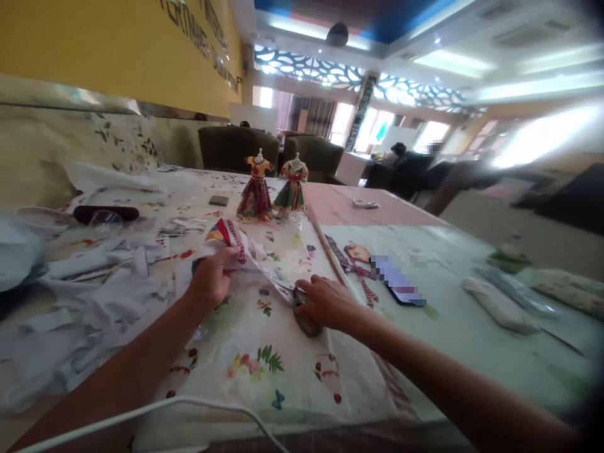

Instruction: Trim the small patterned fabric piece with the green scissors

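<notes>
Two figurines (255,192) stand beyond, scraps (101,302) lie left; the left hand (213,277) grips a patterned piece (232,239), the right hand (325,302) scissors (307,323).

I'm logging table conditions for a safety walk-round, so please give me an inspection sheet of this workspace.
Surface: floral table cover, creased; pale green cover to its right.
Job's things: scissors at a white piece with red patterned edging; paper or fabric, cannot tell.
Clutter: white scraps heaped at left; phone and patterned strips at right.
Grips: left grip holds the piece; right grip holds the scissors.
Cables: white cable curves through the near foreground; ends out of frame.
Surroundings: two miniature dressed mannequins on the table; dark chairs beyond; yellow wall at left.
</notes>
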Available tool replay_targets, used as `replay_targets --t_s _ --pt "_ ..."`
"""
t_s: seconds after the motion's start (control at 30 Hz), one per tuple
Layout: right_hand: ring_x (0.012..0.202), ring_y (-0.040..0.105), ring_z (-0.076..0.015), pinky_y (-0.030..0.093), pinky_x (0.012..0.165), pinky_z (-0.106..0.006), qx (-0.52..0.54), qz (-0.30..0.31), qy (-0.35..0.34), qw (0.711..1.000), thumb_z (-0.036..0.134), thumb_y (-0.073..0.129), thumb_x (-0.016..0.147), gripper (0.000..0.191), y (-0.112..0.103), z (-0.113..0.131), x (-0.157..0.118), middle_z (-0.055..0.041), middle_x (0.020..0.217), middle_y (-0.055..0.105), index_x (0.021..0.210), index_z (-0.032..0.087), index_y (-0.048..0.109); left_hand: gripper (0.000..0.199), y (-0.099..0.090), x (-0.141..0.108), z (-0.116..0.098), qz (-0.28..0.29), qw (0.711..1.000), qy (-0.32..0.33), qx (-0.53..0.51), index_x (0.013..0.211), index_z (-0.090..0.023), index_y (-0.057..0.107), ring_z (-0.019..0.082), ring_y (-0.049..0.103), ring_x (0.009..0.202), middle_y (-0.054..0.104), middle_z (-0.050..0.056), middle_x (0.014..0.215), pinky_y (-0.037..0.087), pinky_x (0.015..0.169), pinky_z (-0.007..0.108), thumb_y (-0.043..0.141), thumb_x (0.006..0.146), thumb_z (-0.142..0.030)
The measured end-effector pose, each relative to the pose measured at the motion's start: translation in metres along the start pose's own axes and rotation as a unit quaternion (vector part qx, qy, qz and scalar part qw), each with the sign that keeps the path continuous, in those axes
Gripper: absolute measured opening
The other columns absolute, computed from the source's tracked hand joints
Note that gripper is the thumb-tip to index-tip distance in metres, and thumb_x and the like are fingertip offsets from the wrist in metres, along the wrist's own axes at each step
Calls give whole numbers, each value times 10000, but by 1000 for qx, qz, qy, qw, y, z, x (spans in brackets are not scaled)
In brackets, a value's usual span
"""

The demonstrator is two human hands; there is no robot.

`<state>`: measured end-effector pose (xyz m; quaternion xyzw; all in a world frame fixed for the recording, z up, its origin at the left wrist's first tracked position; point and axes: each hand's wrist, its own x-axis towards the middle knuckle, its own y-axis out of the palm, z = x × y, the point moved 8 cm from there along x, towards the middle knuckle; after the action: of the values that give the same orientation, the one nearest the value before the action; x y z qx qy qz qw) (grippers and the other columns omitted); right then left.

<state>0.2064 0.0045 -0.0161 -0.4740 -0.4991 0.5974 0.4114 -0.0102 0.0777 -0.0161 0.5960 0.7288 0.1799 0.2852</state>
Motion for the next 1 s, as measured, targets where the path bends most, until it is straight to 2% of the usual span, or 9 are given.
replay_targets --t_s 0.2,0.37,0.47,0.53,0.6,0.67,0.83,0.93,1.0 --pt "945 690 -341 412 680 -331 30 38 34 998 253 682 753 553 8 -4 -3 -173 1088 706 1301 202 637 161 -5 8 -3 1 1000 7 -10 667 -153 638 115 603 619 662 -7 638 490 605 222 734 588 -50" --pt "927 672 -339 412 668 -332 94 31 69 993 205 670 673 485 7 -27 1 -155 1008 729 1157 179 704 212 -5 11 -6 10 1000 15 -25 688 -170 626 100 582 593 651 -30 636 480 601 214 737 557 -46" --pt "851 669 -290 426 635 -313 170 18 95 981 204 688 648 431 5 -43 2 -110 909 736 1078 185 720 223 -3 10 -6 22 999 15 -24 703 -168 639 109 588 600 654 -27 631 478 606 223 746 539 -62" --pt "691 653 -227 431 567 -289 241 23 113 964 204 689 659 346 8 -51 3 -58 752 709 1003 194 724 221 -2 8 -5 28 999 13 -16 707 -155 655 110 596 607 664 -18 635 482 619 226 752 527 -73" --pt "504 585 -180 416 459 -269 323 41 132 936 260 712 682 229 15 -55 1 -9 574 632 902 195 711 216 0 6 -4 34 999 11 -3 707 -141 670 112 608 616 679 -6 651 487 634 229 760 519 -82" --pt "410 524 -157 412 387 -267 409 51 141 900 376 751 699 235 20 -53 0 15 497 567 818 191 669 222 1 4 -4 43 999 7 15 703 -128 687 116 609 605 686 7 647 484 628 234 781 506 -89" --pt "503 571 -137 498 460 -279 611 -26 68 788 622 679 763 440 -2 -20 2 7 667 589 815 219 510 357 8 -4 -3 82 995 5 56 754 -127 729 134 629 606 727 26 693 490 627 249 890 436 -110" --pt "618 629 -165 555 549 -314 683 -55 -2 729 596 684 764 432 -22 8 8 14 753 604 933 237 512 368 8 -5 -5 85 993 30 73 776 -158 730 126 631 602 731 2 714 486 622 244 926 466 -183" --pt "605 630 -171 538 527 -310 710 -52 -37 701 485 706 757 362 -28 25 12 20 737 610 941 238 517 352 7 -4 -5 86 991 48 85 751 -160 718 127 633 602 721 -1 699 491 631 247 935 482 -227"
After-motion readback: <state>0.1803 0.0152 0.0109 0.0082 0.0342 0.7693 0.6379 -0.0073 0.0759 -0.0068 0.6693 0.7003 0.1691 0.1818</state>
